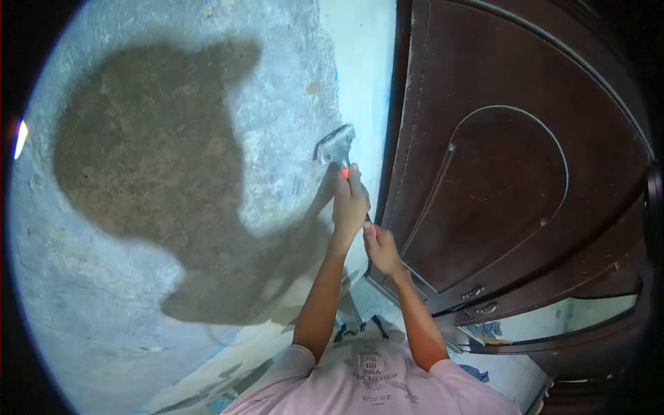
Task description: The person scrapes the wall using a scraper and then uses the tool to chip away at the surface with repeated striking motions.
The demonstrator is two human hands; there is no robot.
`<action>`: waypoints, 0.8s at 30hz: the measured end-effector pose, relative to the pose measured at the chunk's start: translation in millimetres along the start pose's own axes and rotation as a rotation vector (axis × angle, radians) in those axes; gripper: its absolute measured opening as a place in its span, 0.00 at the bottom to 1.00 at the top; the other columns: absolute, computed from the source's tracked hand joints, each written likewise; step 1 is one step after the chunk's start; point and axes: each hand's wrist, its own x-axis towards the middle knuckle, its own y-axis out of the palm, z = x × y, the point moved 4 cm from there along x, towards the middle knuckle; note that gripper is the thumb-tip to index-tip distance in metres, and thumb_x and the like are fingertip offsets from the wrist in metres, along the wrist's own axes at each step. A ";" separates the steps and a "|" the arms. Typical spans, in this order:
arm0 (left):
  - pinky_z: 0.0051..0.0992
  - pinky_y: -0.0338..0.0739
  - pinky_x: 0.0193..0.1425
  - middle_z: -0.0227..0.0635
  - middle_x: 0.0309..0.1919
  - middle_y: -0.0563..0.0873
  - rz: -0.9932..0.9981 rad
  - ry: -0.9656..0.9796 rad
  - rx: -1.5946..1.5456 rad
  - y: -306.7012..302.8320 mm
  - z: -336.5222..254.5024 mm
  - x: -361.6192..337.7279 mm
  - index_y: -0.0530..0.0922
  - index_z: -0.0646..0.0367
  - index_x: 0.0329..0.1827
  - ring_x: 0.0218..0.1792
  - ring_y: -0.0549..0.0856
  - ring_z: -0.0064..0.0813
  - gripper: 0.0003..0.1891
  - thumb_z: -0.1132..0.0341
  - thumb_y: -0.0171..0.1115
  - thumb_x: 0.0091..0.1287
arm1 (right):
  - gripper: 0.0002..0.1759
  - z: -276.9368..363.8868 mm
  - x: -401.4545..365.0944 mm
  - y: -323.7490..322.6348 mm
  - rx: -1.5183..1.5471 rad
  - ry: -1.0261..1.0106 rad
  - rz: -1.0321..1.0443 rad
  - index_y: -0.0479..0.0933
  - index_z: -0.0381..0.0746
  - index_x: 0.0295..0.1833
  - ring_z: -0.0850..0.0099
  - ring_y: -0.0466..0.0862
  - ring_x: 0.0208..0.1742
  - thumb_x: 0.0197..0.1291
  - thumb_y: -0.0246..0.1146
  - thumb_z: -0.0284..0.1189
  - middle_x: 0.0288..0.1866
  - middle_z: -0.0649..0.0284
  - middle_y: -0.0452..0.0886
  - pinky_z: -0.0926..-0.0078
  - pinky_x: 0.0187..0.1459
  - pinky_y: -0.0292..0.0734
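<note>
A scraper (335, 146) with a wide grey metal head and a red and black handle rests against the wall (277, 117), at the border between rough grey surface and a smooth pale strip. My left hand (351, 200) is wrapped round the upper handle, just below the head. Lower down and to the right, my right hand (380, 249) grips the end of the same handle. Both arms reach upward from my body.
Dark brown wooden furniture (512, 159) with curved trim and small handles stands close on the right. A large shadow falls across the wall at left. Pale floor tiles (508, 373) show at the lower right.
</note>
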 end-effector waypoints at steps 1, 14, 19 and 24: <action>0.21 0.63 0.22 0.24 0.22 0.67 0.036 0.060 -0.047 4.6 -5.7 3.9 0.70 0.58 0.52 0.18 0.67 0.15 0.20 0.47 0.50 0.83 | 0.31 5.4 3.9 -5.8 -0.023 -0.010 -0.005 0.69 0.36 0.29 0.79 0.66 0.23 0.84 0.48 0.46 0.19 0.71 0.65 0.69 0.26 0.64; 0.24 0.66 0.20 0.25 0.19 0.69 -0.024 0.061 -0.066 3.6 -6.7 -2.1 0.68 0.58 0.45 0.16 0.70 0.18 0.20 0.48 0.48 0.84 | 0.31 14.0 -1.7 -12.3 -0.015 -0.044 0.035 0.71 0.33 0.32 0.76 0.65 0.26 0.83 0.50 0.48 0.22 0.69 0.66 0.65 0.29 0.66; 0.22 0.62 0.19 0.21 0.19 0.65 -0.064 0.086 -0.088 8.8 -0.2 2.6 0.69 0.57 0.47 0.15 0.65 0.14 0.19 0.48 0.49 0.84 | 0.31 -3.8 11.3 -13.0 -0.057 -0.102 0.030 0.69 0.34 0.29 0.77 0.65 0.25 0.83 0.51 0.47 0.20 0.68 0.65 0.66 0.28 0.65; 0.22 0.63 0.17 0.20 0.18 0.66 -0.148 0.110 0.006 4.0 39.3 1.8 0.70 0.56 0.46 0.15 0.66 0.15 0.18 0.49 0.47 0.84 | 0.31 -35.4 -6.6 -10.9 -0.083 -0.159 0.024 0.72 0.33 0.30 0.64 0.71 0.20 0.82 0.50 0.47 0.18 0.54 0.68 0.58 0.29 0.68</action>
